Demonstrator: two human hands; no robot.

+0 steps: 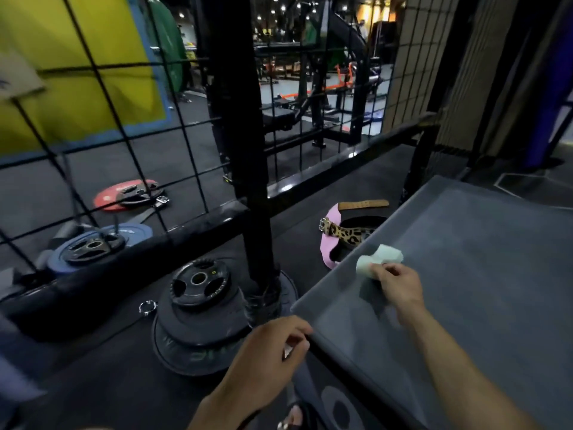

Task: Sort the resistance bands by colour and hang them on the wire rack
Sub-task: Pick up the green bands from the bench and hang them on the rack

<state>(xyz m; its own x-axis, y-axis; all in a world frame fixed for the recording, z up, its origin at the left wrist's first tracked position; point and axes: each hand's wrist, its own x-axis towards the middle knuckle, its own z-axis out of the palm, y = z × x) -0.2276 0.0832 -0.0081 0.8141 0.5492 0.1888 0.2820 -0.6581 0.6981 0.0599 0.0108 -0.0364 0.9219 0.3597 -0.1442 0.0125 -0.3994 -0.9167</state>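
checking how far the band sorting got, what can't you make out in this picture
- Pale green band, head view: the right hand pinches it, fingers covering its near end, so full length unclear.
- Left hand, head view: curled at the tray corner; what the fingers touch is hidden.
- Bands hung on the wire rack: none discernible; rack blurred and cut off by the frame's left edge.

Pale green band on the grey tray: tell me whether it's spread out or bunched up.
Bunched up. The pale green band sits as a folded wad, pinched by the right hand.
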